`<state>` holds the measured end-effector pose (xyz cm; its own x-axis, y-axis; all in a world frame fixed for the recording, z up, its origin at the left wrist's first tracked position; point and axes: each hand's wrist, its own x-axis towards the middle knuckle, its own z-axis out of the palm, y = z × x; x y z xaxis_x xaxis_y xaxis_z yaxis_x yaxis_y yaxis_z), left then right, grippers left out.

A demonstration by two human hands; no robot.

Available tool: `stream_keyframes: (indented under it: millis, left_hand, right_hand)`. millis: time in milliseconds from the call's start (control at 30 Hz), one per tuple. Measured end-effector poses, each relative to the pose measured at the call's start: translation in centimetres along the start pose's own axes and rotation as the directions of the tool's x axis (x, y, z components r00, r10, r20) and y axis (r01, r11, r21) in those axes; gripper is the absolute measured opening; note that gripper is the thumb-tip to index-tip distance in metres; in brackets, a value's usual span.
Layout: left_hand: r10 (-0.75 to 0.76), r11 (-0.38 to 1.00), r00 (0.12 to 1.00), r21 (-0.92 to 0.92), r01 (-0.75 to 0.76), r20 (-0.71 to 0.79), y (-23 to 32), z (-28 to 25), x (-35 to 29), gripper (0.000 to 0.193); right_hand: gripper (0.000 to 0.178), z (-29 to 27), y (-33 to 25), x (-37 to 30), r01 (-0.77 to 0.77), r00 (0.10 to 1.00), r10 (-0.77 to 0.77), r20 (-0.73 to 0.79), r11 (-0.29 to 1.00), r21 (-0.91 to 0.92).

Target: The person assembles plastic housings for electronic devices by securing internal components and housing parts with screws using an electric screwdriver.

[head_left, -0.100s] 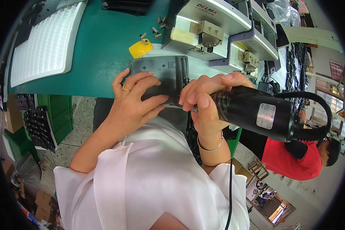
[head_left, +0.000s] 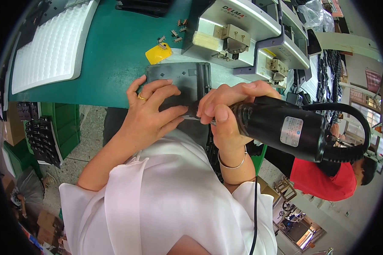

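Observation:
A flat black plastic housing lies at the near edge of the green table. My left hand, with a gold ring on it, rests on the housing, its fingers bent and spread over the surface. My right hand is wrapped round a black electric screwdriver with a silver label. The tool lies almost sideways, its thick cabled end to the right and its front end toward the housing's right side. My fingers hide most of that front end, so I cannot tell whether its tip touches the housing.
Beyond the housing are a yellow tag and several small metal-and-black switch parts. Silver machines stand at the back right. A white ridged foam tray lies left. At right is a person in a red shirt.
The rear end of the screwdriver has dipped slightly and come a little toward me, still in my right hand. My left hand keeps its place on the housing.

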<state>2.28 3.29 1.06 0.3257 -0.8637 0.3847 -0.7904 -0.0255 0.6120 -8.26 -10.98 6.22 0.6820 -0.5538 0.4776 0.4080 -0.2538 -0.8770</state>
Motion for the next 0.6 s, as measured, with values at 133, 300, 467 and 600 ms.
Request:
stream_keyframes:
  millis: [133,300,467,600]
  left_hand:
    - [0.009,1.0,1.0,-0.012,-0.009,0.003,-0.1,-0.1,0.0,0.025]
    - [-0.044,0.999,0.998,-0.026,0.045,0.033,0.0,-0.1,0.1,0.027]
    - [-0.03,0.999,0.998,-0.021,0.031,0.056,0.3,-0.1,0.3,0.027]
    - [-0.047,0.999,0.999,0.009,0.047,0.027,0.8,0.0,0.1,0.024]
  right_hand:
    - [0.042,0.7,-0.1,-0.1,0.001,1.0,-0.001,0.003,1.0,0.011]
    - [0.038,1.4,0.3,-0.1,0.005,1.0,-0.004,-0.03,1.0,0.007]
    - [0.04,1.1,0.0,-0.3,0.055,0.995,-0.057,-0.078,0.998,-0.035]
    - [0.041,0.6,0.1,-1.0,0.081,0.993,-0.083,-0.081,0.997,-0.018]
